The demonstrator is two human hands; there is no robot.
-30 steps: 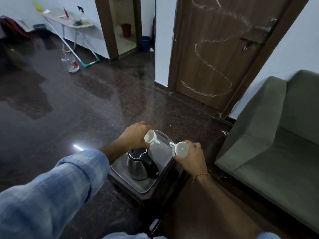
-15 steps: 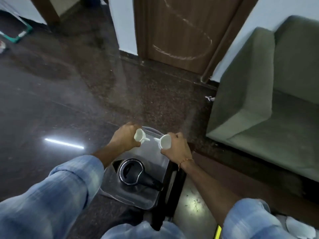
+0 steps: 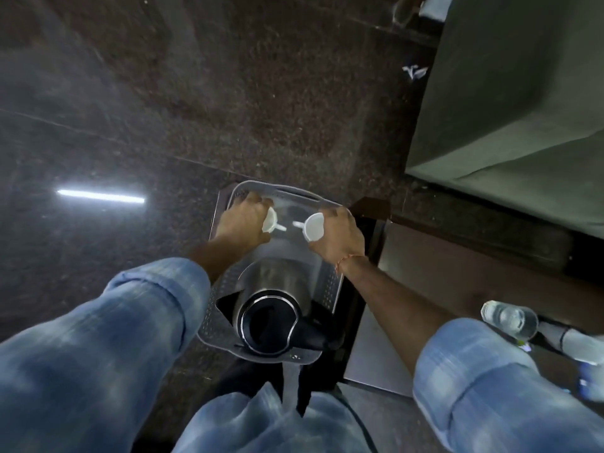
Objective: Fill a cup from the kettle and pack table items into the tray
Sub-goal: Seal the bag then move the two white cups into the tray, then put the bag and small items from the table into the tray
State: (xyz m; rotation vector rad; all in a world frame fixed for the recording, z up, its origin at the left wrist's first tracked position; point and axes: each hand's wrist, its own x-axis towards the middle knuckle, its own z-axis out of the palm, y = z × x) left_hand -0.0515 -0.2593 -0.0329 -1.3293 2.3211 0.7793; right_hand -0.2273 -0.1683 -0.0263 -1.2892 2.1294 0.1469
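Head view, dark speckled floor [image 3: 228,93], green sofa [image 3: 523,109], wooden table [image 3: 457,256]

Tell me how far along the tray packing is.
Done: the kettle stands on the tray. In hand: the left hand holds one white cup and the right hand another cup, both over the tray's far end. Left: setting them down; a glass remains off the tray.
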